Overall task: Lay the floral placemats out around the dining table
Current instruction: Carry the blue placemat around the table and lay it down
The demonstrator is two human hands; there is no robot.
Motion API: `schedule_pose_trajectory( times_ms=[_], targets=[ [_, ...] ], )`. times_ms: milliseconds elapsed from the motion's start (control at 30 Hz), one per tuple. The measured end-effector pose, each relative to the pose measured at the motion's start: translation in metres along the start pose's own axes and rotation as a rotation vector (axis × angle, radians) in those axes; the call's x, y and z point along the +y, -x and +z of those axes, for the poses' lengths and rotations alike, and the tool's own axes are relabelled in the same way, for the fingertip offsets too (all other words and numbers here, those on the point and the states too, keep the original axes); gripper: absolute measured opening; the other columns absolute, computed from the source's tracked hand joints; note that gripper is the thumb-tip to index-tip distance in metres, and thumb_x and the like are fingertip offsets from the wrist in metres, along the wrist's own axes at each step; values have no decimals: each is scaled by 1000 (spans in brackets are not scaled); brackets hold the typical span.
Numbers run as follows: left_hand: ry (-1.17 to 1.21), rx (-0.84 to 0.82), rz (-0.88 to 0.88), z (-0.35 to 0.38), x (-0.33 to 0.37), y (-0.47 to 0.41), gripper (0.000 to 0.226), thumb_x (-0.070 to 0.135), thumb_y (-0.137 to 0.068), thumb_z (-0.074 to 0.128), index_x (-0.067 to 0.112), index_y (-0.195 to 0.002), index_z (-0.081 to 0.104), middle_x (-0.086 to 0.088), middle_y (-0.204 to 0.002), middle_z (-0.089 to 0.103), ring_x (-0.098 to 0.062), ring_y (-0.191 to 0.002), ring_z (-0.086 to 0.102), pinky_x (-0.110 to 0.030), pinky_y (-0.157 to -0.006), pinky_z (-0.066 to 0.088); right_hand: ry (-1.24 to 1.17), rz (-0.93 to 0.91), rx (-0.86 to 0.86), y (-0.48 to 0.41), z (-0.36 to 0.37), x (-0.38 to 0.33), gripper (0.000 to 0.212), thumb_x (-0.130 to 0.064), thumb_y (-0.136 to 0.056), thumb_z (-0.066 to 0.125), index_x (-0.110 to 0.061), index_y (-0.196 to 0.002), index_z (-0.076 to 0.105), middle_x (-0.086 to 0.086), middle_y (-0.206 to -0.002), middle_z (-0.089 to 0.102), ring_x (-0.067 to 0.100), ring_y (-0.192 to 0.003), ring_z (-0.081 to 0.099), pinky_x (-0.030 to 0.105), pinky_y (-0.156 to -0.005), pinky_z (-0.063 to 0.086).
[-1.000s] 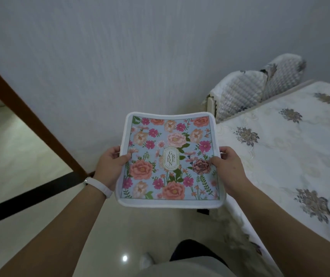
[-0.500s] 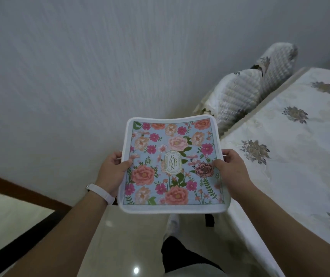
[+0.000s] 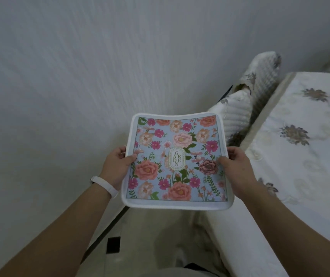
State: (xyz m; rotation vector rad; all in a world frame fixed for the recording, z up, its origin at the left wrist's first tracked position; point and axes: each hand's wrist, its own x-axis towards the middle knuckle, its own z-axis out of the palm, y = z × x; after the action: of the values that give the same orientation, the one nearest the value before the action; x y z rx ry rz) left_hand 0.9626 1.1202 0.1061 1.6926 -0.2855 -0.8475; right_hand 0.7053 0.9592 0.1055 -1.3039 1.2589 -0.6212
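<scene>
While both hands gripped it, the floral placemat [image 3: 177,160] was held face up in the air, clear of the dining table [image 3: 304,156] and just off that table's near-left edge. The left hand [image 3: 118,166] clasped the mat's left border, thumb on the printed face and fingers curled underneath; a white wristband [image 3: 105,185] sat on that wrist. The right hand [image 3: 235,170] pinched the right border the same way, thumb on top. The mat showed pink and coral flowers on pale blue inside a white rim, with a gold oval label at its centre. A pale embroidered cloth covered the table. 2 quilted chair backs [image 3: 248,96] stood against the table's far-left edge, beside the white wall [image 3: 80,76].
</scene>
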Motion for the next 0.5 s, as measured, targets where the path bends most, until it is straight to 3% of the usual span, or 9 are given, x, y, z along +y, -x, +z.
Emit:
schedule_pose_trajectory(
  times_ms=[267,433,500],
  targets=[
    [-98,-242,24,80,54,-83,11,5,-89,64,12,-94,57,-14,-92,72,-28,-69,73,-39,-57,59,-48,63,216,-42,-35,-14,14,-13,-91,58,-19,-104,56,2,-98,69,23,-81,72,40,-63,59],
    [-161,-426,31,131,79,-142,13,4,-88,65,12,-95,57,-16,-93,73,-34,-75,73,-48,-71,59,-64,111,370,-68,-43,-18,16,-15,-92,58,-18,-108,55,3,-99,68,23,-81,72,40,-66,59],
    [-178,-513,35,153,90,-170,13,4,-88,65,13,-94,58,-15,-92,72,-33,-74,72,-48,-70,58,-86,133,447,-80,-43,-22,17,-15,-93,57,-17,-110,55,3,-99,68,22,-80,71,36,-59,58]
  ],
)
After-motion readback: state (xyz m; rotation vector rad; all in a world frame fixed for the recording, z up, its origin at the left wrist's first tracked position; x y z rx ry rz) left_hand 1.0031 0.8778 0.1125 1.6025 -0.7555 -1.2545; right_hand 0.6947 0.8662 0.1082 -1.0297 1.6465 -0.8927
